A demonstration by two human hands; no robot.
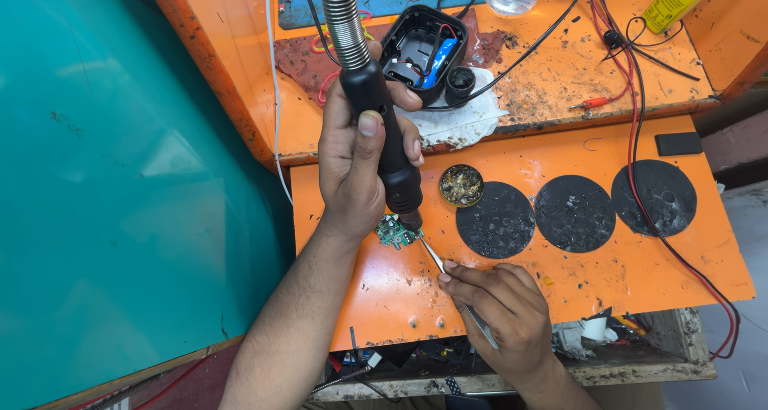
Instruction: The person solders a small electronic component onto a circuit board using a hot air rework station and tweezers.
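Head view: hot-air tool [376,106] nozzle hides part of circuit board [394,232].

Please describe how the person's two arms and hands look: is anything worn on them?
Both arms are bare as far as the picture shows: no sleeves, gloves, rings, watch or bracelets. The left hand and right hand have short, plain nails. The left forearm is long and slim; only the right wrist shows.

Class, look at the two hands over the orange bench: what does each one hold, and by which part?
The left hand grips a black hot-air tool around its handle. The right hand pinches metal tweezers along their shaft, tips at the small green circuit board.
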